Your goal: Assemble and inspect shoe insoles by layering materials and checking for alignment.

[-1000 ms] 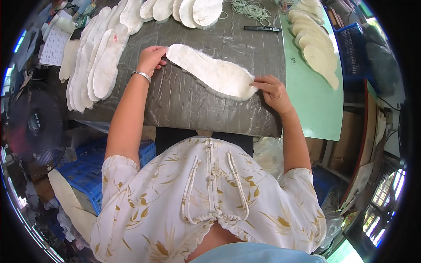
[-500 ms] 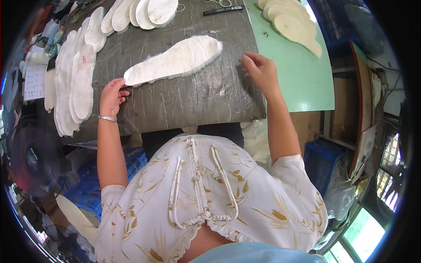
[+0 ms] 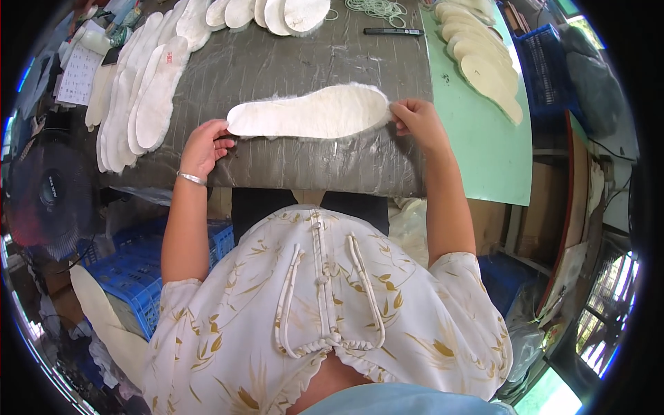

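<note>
1. The fleecy white insole (image 3: 311, 112) is now lying almost level across the grey padded board (image 3: 277, 159), where half a second ago it was slanting up toward the far right; the person is squaring it to the board's near edge.
2. The left hand (image 3: 203, 146) is pinching the narrow heel end of the insole, thumb and fingers closed on its tip. Half a second back this hand was resting on the board below that end without holding it.
3. The right hand (image 3: 417, 121) is gripping the broad toe end, fingers curled over the furry rim and closed on it; it has come in from the board's right edge to meet the insole.
4. With both ends now held, the insole is being stretched or smoothed flat on the board, judging by the straight lie of it.
5. Left of the insole, a fanned stack of white insoles (image 3: 138, 97) is lying on the board; beyond it, more white soles (image 3: 277, 12) are lined along the far edge beside a black marker (image 3: 392, 31).
6. Right of the insole, cream-coloured soles (image 3: 481, 59) are overlapping on the green mat (image 3: 484, 152).
</note>
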Tool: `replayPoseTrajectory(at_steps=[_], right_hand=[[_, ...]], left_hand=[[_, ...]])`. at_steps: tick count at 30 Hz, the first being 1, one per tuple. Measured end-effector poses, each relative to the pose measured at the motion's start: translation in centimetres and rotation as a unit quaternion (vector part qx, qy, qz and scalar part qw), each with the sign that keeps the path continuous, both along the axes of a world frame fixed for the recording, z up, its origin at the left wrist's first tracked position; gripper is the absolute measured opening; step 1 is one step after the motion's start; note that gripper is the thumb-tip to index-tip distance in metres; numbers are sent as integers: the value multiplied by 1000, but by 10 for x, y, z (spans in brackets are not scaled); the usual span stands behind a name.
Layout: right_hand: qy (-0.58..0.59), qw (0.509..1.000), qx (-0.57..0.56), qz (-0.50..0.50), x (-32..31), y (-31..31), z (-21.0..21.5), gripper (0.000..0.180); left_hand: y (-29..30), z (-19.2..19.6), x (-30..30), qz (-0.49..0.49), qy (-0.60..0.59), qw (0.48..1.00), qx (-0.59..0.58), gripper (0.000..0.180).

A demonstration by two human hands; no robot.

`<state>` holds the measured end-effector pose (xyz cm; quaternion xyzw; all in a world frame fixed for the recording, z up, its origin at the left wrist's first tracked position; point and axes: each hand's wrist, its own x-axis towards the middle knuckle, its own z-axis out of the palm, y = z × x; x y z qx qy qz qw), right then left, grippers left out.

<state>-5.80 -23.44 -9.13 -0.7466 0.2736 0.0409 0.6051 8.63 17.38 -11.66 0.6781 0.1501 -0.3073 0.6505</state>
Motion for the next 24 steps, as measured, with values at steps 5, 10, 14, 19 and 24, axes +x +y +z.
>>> replayPoseTrajectory(at_steps=[5,10,14,19,24], right_hand=[[42,999,6,5,-51,5,0,22],[36,998,-43,-14,-66,14,-6,21],[36,997,-72,-5,-62,16,-8,22],[62,989,-131,-1,-68,14,0,34],[-7,963,-256,-84,-107,-61,7,39]], left_hand=[[16,6,-33,-69,42,997,-18,21],[10,13,-37,-59,60,991,-101,31],[29,3,-25,11,89,977,-195,31],[78,15,-51,221,-135,961,-96,31],[133,43,-111,264,-506,767,292,26]])
